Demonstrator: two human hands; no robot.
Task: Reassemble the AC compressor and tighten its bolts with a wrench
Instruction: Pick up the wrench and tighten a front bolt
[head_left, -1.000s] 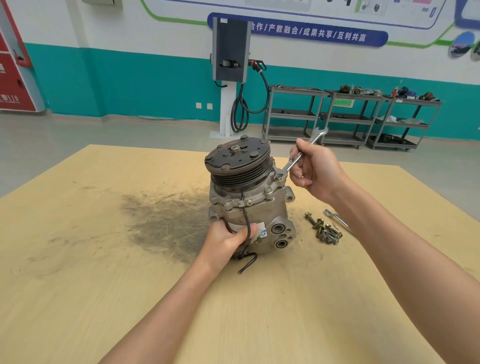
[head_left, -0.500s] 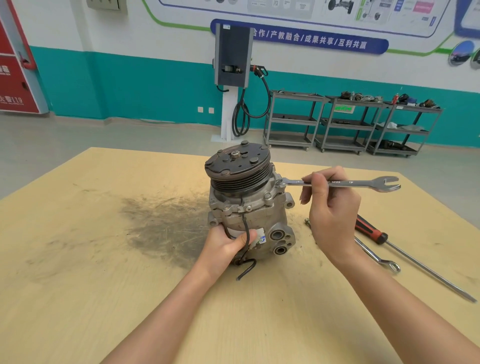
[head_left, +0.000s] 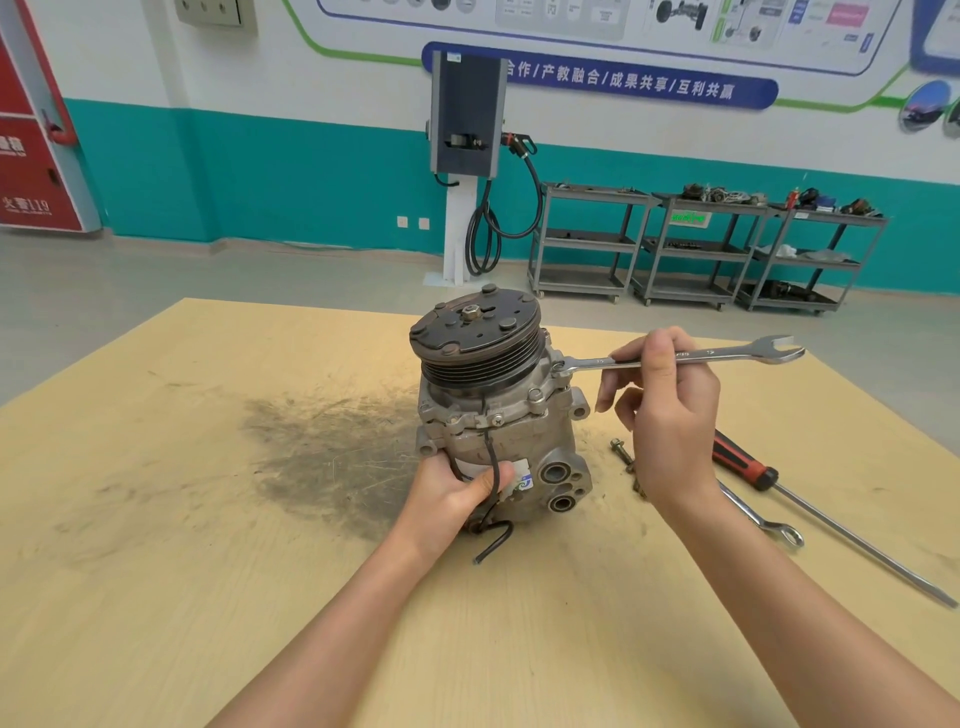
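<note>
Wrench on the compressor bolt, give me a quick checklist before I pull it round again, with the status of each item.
1. Ring end of the wrench seated on a bolt at the compressor's right flange: ok, though how fully it sits cannot be told.
2. Right hand gripping the wrench: not ok for a firm pull; it pinches mid-shank with fingertips.
3. Left hand steadying the compressor body: ok, it grips the lower front.
4. Compressor upright on the table: ok.
5. Swing path: ok; the screwdriver and spare wrench lie flat on the table, lower than the tool.
6. Bolt tightness: cannot tell.
</note>
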